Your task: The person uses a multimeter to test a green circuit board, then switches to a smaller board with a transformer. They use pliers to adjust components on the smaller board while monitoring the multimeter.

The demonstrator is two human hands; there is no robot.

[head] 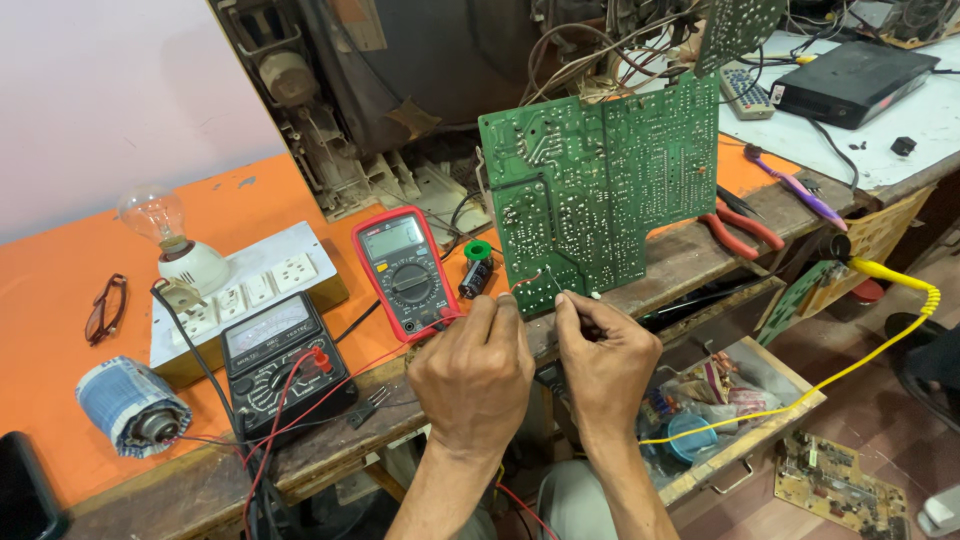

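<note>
A large green circuit board (600, 180) stands upright on the bench edge, solder side facing me. My left hand (472, 375) pinches a thin red probe against the board's lower edge. Beside it, my right hand (605, 360) holds a second probe tip to the same lower edge. A red digital multimeter (403, 270) leans on the orange bench just left of the board, with red leads running toward my hands.
A black analogue meter (285, 360), a white socket board (250, 290) with a bulb (165, 225), spectacles (105, 308) and a wound motor part (130, 405) lie left. Red pliers (740, 228), an open drawer (735, 400) and a yellow cable (880, 340) are right.
</note>
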